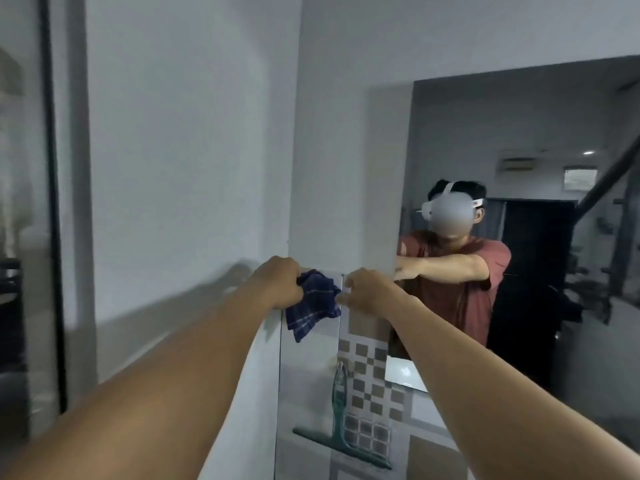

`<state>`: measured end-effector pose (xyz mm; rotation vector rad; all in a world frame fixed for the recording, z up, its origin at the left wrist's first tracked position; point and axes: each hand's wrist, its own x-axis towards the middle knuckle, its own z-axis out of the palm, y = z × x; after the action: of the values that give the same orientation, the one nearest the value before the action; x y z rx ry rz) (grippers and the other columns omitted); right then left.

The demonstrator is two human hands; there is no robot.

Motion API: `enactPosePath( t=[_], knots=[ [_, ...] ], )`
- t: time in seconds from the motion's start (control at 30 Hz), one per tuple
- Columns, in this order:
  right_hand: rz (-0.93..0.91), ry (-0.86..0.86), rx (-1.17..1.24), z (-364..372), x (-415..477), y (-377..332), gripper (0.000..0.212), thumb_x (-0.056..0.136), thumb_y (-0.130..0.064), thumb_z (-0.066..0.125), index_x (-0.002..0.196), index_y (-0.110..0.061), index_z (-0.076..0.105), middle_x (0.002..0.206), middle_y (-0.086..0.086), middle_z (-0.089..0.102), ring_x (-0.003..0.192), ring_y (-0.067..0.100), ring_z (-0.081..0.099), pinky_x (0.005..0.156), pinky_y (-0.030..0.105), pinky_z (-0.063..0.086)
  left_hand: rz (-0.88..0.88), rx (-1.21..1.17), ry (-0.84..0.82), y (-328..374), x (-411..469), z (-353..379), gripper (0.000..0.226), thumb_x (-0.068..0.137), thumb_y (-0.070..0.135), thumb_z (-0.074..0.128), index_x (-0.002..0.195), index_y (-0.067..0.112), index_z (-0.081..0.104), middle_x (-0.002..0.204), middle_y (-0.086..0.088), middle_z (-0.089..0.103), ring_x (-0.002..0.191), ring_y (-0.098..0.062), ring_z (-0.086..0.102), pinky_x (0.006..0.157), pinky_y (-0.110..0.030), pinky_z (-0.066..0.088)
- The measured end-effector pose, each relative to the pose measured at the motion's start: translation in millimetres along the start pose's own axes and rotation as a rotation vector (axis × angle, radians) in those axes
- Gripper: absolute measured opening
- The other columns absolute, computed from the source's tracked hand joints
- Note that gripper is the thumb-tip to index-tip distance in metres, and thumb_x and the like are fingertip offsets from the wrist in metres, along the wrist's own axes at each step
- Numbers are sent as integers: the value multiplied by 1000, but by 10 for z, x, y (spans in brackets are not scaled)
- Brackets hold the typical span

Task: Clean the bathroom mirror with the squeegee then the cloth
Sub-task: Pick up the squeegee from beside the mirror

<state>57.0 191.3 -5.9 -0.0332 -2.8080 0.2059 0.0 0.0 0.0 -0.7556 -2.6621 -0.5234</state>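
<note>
Your left hand (281,283) grips the bunched blue cloth (311,308) and your right hand (367,292) pinches its edge, near the mirror (519,133) and above the hanging squeegee (341,431); a loose pinch risks dropping the cloth, and a wadded cloth is likely to streak the glass.

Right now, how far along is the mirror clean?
The squeegee sits untouched, low by the tiles, so that step looks done. The left hand and right hand grip the cloth up by the mirror. Left: the cloth wipe; how much is done is unclear.
</note>
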Motion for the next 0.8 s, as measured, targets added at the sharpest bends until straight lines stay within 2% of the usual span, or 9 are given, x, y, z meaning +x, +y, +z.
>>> enactPosePath(
  t=[0.13, 0.2, 0.27, 0.3, 0.33, 0.4, 0.47, 0.63, 0.8],
  knots=[
    [40, 10, 29, 137, 147, -97, 32, 92, -37, 58, 110, -11, 65, 98, 6, 70, 82, 22, 65, 78, 38, 58, 3, -13, -8, -55, 48, 99, 7, 83, 12, 61, 81, 19, 64, 83, -4, 67, 79, -26, 66, 67, -38, 57],
    [64, 37, 33, 218, 185, -124, 27, 88, -32, 59, 107, -12, 62, 91, 5, 67, 78, 22, 63, 66, 34, 54, 49, -47, 26, -82, 42, 195, 21, 84, 12, 58, 75, 31, 59, 76, 2, 62, 69, -21, 62, 60, -35, 53],
    [84, 61, 39, 273, 192, -115, 23, 86, -27, 59, 104, -13, 60, 88, 5, 64, 75, 21, 61, 61, 30, 48, 64, -40, 26, -83, -2, 278, 24, 85, 13, 57, 68, 30, 53, 73, 3, 57, 64, -18, 56, 57, -30, 43],
    [90, 69, 47, 300, 197, -109, 22, 86, -27, 60, 103, -13, 60, 88, 5, 64, 74, 20, 61, 60, 29, 48, 53, -17, 14, -92, 12, 353, 17, 87, 15, 58, 73, 25, 57, 77, 0, 59, 68, -20, 58, 61, -30, 45],
    [95, 82, 63, 314, 186, -117, 22, 85, -27, 61, 101, -13, 60, 87, 5, 64, 73, 20, 61, 61, 30, 51, 36, -13, -9, -102, 28, 425, 8, 89, 15, 58, 82, 17, 62, 83, -3, 63, 76, -23, 62, 66, -32, 49],
    [100, 103, 105, 373, 170, -117, 25, 82, -30, 62, 101, -14, 61, 86, 5, 66, 73, 22, 64, 68, 37, 59, 4, -36, -85, -140, 39, 619, 14, 92, 15, 58, 95, 8, 70, 86, -5, 66, 85, -26, 66, 74, -33, 53],
    [107, 106, 135, 466, 122, -90, 30, 82, -31, 62, 107, -15, 60, 90, 4, 67, 76, 23, 66, 75, 43, 61, 6, -50, -120, -143, -20, 779, 14, 94, 15, 55, 94, 13, 69, 84, -3, 63, 80, -21, 62, 71, -28, 49],
    [163, 106, 163, 741, -69, 33, 45, 88, -28, 64, 128, -13, 50, 109, 8, 64, 92, 29, 64, 78, 39, 54, 13, -99, -167, -128, -174, 1213, 17, 88, 15, 59, 103, 20, 65, 102, 1, 61, 95, -23, 61, 92, -36, 55],
    [203, 17, 110, 1048, -213, 134, 41, 88, -31, 62, 125, -13, 59, 117, 10, 68, 99, 31, 65, 85, 42, 56, -13, -122, -254, -161, -243, 1601, 25, 86, 19, 56, 108, 25, 68, 117, -3, 66, 103, -26, 62, 95, -38, 54]
  ],
)
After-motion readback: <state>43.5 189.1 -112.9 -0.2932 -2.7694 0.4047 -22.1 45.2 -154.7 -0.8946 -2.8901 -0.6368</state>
